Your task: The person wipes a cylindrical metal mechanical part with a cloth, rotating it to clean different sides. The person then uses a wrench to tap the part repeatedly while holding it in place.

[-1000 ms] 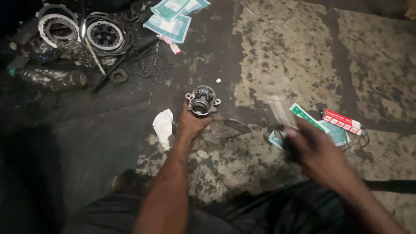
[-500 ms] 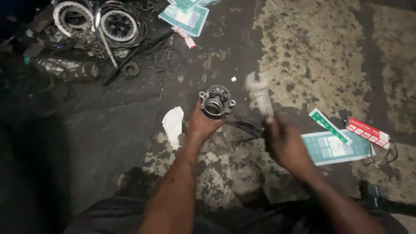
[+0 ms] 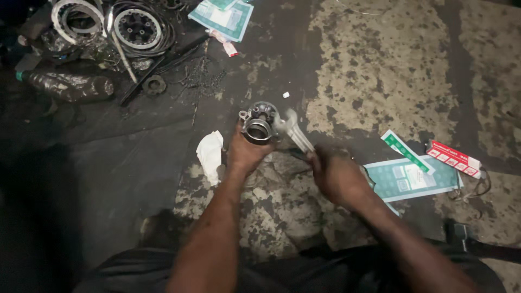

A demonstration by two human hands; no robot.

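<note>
My left hand (image 3: 245,153) grips a round grey metal housing (image 3: 258,123) with bolt lugs and an open bore, held upright just above the dark floor. My right hand (image 3: 335,174) is closed around the handle of a silvery wrench (image 3: 293,130). The wrench's head rests against the right side of the housing. Both forearms reach out from the bottom of the view.
A crumpled white rag (image 3: 210,154) lies left of my left hand. Green-and-white packets (image 3: 413,179) and a red-and-white box (image 3: 452,158) lie on the right. Clutch plates and rings (image 3: 135,28), a dirty bottle (image 3: 68,86), a chain and more packets (image 3: 220,16) sit at the top left.
My right hand swung the wrench from the right in towards the housing until its head met it. The left hand kept holding the housing.
</note>
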